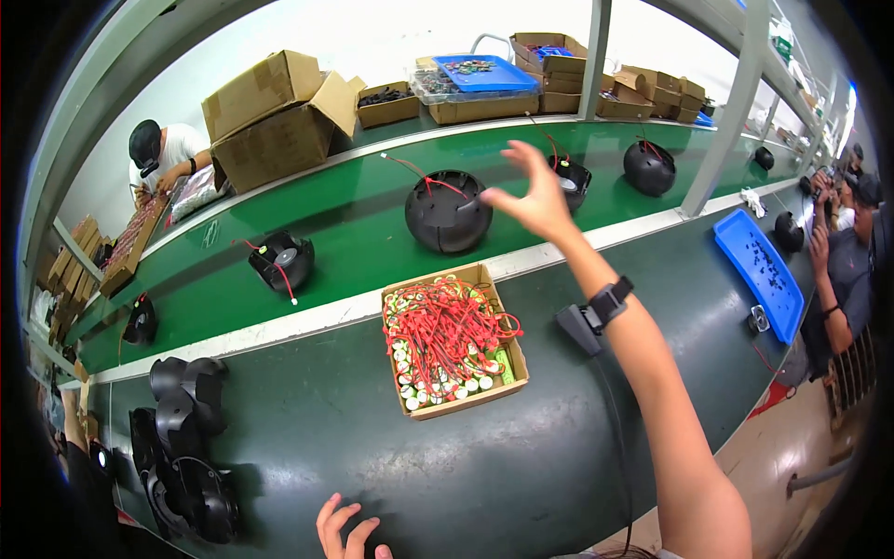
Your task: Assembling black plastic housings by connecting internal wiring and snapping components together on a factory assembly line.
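Observation:
My right hand (pixel 535 196) reaches out over the green conveyor belt (pixel 349 200), fingers spread and holding nothing. Its thumb is close to a round black plastic shell (pixel 449 224) with red wires at its top; whether they touch I cannot tell. Low in the view is my left hand (pixel 349 533), only partly visible, its fingers apart above the dark worktop (pixel 521 466). Between the two hands sits an open cardboard box (pixel 458 404) of green-and-white battery packs (pixel 447 385), topped by a tangle of red and black leads (pixel 442 321).
More black shells (pixel 284 263) (pixel 649 170) ride the belt. Black plastic housings (pixel 191 447) are piled on the left. A corded black device (pixel 579 328) lies by my right wrist. Blue tray (pixel 759 270) holds small dark parts. Co-workers (pixel 168 154) (pixel 847 252) sit at both sides; metal posts (pixel 736 112) rise beyond.

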The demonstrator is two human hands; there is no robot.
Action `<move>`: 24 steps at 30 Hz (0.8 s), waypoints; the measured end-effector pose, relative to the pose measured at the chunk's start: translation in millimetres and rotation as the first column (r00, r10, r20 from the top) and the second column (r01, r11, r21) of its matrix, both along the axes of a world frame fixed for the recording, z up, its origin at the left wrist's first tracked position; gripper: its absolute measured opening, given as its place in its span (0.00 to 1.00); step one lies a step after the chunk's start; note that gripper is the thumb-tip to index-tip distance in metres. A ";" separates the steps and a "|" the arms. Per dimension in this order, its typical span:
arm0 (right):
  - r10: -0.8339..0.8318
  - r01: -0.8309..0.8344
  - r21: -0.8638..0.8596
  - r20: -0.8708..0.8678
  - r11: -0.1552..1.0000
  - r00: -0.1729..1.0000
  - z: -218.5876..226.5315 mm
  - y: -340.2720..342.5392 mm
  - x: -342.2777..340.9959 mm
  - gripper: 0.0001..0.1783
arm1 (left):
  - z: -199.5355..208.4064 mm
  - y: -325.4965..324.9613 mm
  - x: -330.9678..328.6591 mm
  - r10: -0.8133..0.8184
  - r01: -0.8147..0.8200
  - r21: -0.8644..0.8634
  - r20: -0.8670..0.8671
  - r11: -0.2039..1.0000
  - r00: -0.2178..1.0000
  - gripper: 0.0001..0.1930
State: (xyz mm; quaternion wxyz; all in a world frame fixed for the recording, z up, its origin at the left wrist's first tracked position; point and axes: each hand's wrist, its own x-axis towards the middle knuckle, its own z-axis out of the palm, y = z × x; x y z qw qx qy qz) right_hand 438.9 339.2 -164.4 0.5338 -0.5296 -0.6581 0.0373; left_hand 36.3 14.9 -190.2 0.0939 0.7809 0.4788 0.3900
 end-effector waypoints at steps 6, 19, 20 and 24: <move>-0.361 0.489 -0.101 0.550 0.866 0.753 -24.6 -30.1 79.2 0.28 | -3.7 3.0 2.3 0.001 -0.001 0.019 0.011 1.000 1.000 0.12; 0.209 -0.226 0.040 0.256 0.973 0.944 62.0 -268.0 -50.4 0.17 | -2.5 -7.7 12.5 -0.094 0.242 -0.153 0.630 0.958 0.771 0.36; 0.298 -0.328 0.048 0.306 0.944 0.904 60.7 -283.0 -70.4 0.18 | 4.2 -7.5 18.9 -0.146 0.359 -0.166 0.702 0.918 0.698 0.45; 0.647 -0.651 0.006 0.111 0.759 0.755 38.6 -321.4 -138.9 0.16 | 31.4 -5.4 52.7 -0.056 0.656 -0.141 0.961 0.741 0.270 0.73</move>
